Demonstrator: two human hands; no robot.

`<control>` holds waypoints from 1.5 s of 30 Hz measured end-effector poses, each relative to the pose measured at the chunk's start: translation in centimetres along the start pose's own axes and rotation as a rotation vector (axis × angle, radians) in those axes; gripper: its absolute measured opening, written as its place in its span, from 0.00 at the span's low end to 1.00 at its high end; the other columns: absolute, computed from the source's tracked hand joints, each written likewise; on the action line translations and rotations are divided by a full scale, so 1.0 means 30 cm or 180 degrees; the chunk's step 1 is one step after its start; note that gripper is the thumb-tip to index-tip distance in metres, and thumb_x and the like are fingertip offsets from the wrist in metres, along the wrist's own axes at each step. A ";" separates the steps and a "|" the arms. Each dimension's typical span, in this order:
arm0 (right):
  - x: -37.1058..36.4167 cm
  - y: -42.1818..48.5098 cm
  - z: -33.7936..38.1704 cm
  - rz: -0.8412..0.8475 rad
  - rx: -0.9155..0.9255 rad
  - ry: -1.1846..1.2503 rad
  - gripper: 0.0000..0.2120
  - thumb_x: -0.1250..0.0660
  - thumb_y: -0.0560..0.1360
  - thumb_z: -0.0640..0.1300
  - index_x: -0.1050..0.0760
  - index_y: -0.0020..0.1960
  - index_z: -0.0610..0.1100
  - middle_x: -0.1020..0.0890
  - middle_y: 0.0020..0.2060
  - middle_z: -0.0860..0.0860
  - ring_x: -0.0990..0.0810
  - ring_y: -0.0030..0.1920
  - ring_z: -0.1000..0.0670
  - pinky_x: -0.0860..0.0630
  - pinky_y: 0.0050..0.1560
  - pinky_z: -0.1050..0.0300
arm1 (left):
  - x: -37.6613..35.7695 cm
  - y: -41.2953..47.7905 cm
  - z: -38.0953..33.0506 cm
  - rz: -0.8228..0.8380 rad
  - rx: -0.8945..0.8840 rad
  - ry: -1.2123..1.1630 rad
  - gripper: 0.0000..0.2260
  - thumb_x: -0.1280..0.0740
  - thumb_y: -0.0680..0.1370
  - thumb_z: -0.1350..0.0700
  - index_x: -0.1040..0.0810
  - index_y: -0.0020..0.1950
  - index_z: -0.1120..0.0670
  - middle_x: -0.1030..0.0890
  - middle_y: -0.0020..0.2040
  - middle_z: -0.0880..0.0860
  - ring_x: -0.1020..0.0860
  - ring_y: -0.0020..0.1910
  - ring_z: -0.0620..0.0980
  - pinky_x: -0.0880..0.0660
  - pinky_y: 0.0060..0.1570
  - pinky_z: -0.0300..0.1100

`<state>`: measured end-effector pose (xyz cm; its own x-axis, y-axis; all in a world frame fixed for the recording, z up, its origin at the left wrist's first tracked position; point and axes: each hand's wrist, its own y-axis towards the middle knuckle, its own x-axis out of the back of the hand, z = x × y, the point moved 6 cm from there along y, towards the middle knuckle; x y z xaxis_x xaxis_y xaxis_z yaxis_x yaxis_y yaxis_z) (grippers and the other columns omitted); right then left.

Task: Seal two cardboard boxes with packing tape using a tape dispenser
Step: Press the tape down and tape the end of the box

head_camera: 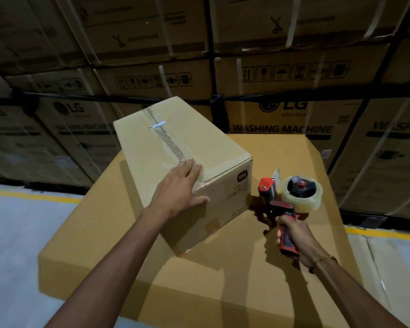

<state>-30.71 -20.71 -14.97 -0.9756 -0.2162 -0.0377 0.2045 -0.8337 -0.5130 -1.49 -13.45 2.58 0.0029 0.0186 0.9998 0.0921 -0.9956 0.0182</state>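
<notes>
Two printed names can be read: the stacked cartons (282,124) behind carry "LG" and "WASHING MACHINE", with rows of handling symbols higher up, and the small box (175,150) bears a dark "mi" logo (242,175) on its near end face. That box lies slantwise on a large carton (223,280), towards its far left corner, with bare cardboard showing along the carton's near edge and right edge. A strip of tape (168,140) runs down the seam in the box's top. The left hand (182,188) lies flat on the near end of that top, fingers straight on the seam and thumb spread over the end face. The right hand (294,235) is wrapped round the red-and-black handle of the tape dispenser (279,204), which stands just beside the box's near right corner, apart from it, its clear tape roll (302,194) turned towards the carton's right edge. Grey floor (14,233) with a yellow line (29,195) borders the carton on both sides.
</notes>
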 end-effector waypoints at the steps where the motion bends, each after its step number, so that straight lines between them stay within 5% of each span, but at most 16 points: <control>1: -0.018 0.016 -0.004 0.0007 -0.0029 0.0005 0.07 0.36 0.80 0.39 0.25 0.54 0.35 0.23 0.29 0.41 0.24 0.26 0.43 0.26 0.28 0.55 | -0.005 -0.004 0.006 0.0064 -0.0034 0.0075 0.43 0.38 0.75 0.30 0.48 0.82 0.52 0.49 0.83 0.53 0.52 0.82 0.54 0.48 0.77 0.48; 6: -0.090 0.102 -0.046 0.0030 -0.0327 0.0057 0.13 0.32 0.79 0.49 0.24 0.47 0.37 0.18 0.33 0.41 0.19 0.30 0.42 0.21 0.33 0.52 | -0.007 -0.042 0.058 -0.0119 -0.0253 0.0034 0.37 0.50 0.78 0.30 0.43 0.81 0.51 0.44 0.81 0.53 0.48 0.81 0.54 0.44 0.78 0.52; 8: -0.103 0.129 -0.032 0.0064 -0.0163 -0.0786 0.24 0.31 0.76 0.62 0.20 0.50 0.39 0.13 0.38 0.41 0.15 0.36 0.40 0.18 0.42 0.49 | 0.019 -0.074 0.052 -0.0704 -0.0663 0.0050 0.28 0.44 0.82 0.36 0.29 0.73 0.54 0.29 0.74 0.54 0.33 0.75 0.55 0.32 0.70 0.54; 10: -0.130 0.114 0.024 0.0283 0.0185 -0.1988 0.31 0.35 0.74 0.71 0.19 0.48 0.42 0.14 0.34 0.44 0.15 0.34 0.42 0.20 0.37 0.54 | 0.046 -0.114 0.041 -0.1422 -0.1038 0.0119 0.20 0.37 0.82 0.41 0.20 0.60 0.57 0.20 0.60 0.55 0.22 0.58 0.56 0.25 0.56 0.53; 13: -0.157 0.049 0.176 0.0044 0.0992 -0.3901 0.34 0.44 0.71 0.79 0.23 0.44 0.47 0.18 0.34 0.50 0.18 0.36 0.48 0.20 0.39 0.52 | 0.046 -0.136 0.030 -0.1682 -0.1030 0.0378 0.15 0.36 0.82 0.44 0.20 0.53 0.56 0.21 0.50 0.54 0.24 0.46 0.55 0.27 0.45 0.51; 15: -0.195 -0.022 0.306 -0.0476 0.1957 -0.3808 0.31 0.47 0.74 0.76 0.26 0.40 0.49 0.22 0.31 0.52 0.21 0.33 0.49 0.20 0.37 0.48 | 0.037 -0.131 0.017 -0.1589 -0.0946 0.0408 0.13 0.37 0.83 0.46 0.21 0.53 0.55 0.22 0.51 0.53 0.24 0.47 0.55 0.28 0.44 0.50; 17: -0.262 -0.156 0.434 -0.0727 0.3279 -0.3123 0.23 0.41 0.82 0.62 0.26 0.38 0.47 0.24 0.31 0.53 0.25 0.32 0.50 0.24 0.33 0.50 | 0.035 -0.120 0.014 -0.1423 -0.0923 0.0163 0.13 0.38 0.83 0.45 0.21 0.55 0.53 0.22 0.54 0.51 0.25 0.51 0.53 0.27 0.46 0.48; 19: -0.354 -0.283 0.527 -0.0557 0.4332 -0.2787 0.12 0.36 0.82 0.49 0.23 0.43 0.43 0.22 0.38 0.51 0.26 0.39 0.50 0.28 0.38 0.52 | 0.039 -0.096 0.033 -0.1120 -0.0790 -0.0384 0.14 0.40 0.82 0.42 0.21 0.57 0.49 0.23 0.56 0.47 0.27 0.56 0.50 0.29 0.51 0.46; 21: -0.447 -0.325 0.569 -0.0201 0.4656 -0.2923 0.09 0.37 0.80 0.46 0.20 0.50 0.43 0.20 0.45 0.50 0.25 0.47 0.48 0.29 0.44 0.52 | 0.047 -0.059 0.055 -0.0723 -0.0549 -0.0927 0.15 0.43 0.81 0.40 0.22 0.56 0.46 0.25 0.55 0.42 0.32 0.58 0.46 0.33 0.55 0.45; 26: -0.582 -0.257 0.584 0.0514 0.4254 -0.3616 0.10 0.40 0.80 0.47 0.20 0.54 0.49 0.21 0.50 0.54 0.26 0.52 0.50 0.29 0.50 0.52 | 0.067 0.041 0.081 -0.0362 -0.0258 -0.0932 0.09 0.41 0.83 0.47 0.22 0.53 0.46 0.26 0.54 0.43 0.35 0.57 0.47 0.36 0.56 0.49; 34: -0.672 -0.136 0.672 0.0681 0.3694 -0.3836 0.11 0.39 0.80 0.45 0.18 0.53 0.48 0.20 0.47 0.54 0.26 0.49 0.48 0.27 0.50 0.49 | 0.064 0.220 0.241 -0.0358 -0.0217 -0.0623 0.06 0.41 0.81 0.51 0.26 0.48 0.46 0.27 0.50 0.44 0.34 0.52 0.48 0.36 0.51 0.50; 37: -0.759 -0.072 0.715 0.0792 0.3580 -0.4033 0.11 0.36 0.80 0.53 0.19 0.55 0.50 0.23 0.49 0.54 0.27 0.52 0.48 0.29 0.51 0.50 | 0.054 0.314 0.332 -0.0390 -0.0270 -0.0607 0.05 0.41 0.80 0.51 0.26 0.49 0.48 0.28 0.50 0.47 0.33 0.53 0.51 0.38 0.48 0.48; 40: -0.841 0.015 0.723 0.0754 0.3388 -0.4492 0.25 0.39 0.78 0.67 0.29 0.70 0.56 0.29 0.64 0.54 0.34 0.64 0.48 0.33 0.61 0.47 | 0.027 0.411 0.468 -0.0389 -0.0166 -0.0521 0.12 0.42 0.79 0.43 0.26 0.56 0.47 0.29 0.55 0.48 0.33 0.59 0.52 0.40 0.51 0.48; 43: -0.902 0.101 0.744 0.0528 0.3226 -0.4721 0.30 0.45 0.80 0.68 0.40 0.78 0.58 0.38 0.76 0.53 0.43 0.75 0.47 0.43 0.70 0.45 | 0.008 0.495 0.591 -0.0393 -0.0041 -0.0483 0.25 0.47 0.76 0.32 0.28 0.64 0.45 0.30 0.62 0.48 0.34 0.62 0.50 0.38 0.56 0.50; 45: -0.947 0.151 0.771 0.0486 0.3115 -0.4743 0.31 0.45 0.80 0.68 0.43 0.79 0.58 0.40 0.78 0.52 0.46 0.77 0.46 0.45 0.72 0.44 | 0.019 0.543 0.639 -0.0578 -0.0095 -0.0510 0.21 0.43 0.78 0.35 0.26 0.62 0.47 0.29 0.60 0.48 0.32 0.59 0.51 0.35 0.54 0.49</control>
<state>-0.22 -30.10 3.62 -0.1711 -0.0812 0.9819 0.7857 -0.6125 0.0862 19.09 -27.91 3.34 0.1472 0.2095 0.9667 0.0759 -0.9768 0.2002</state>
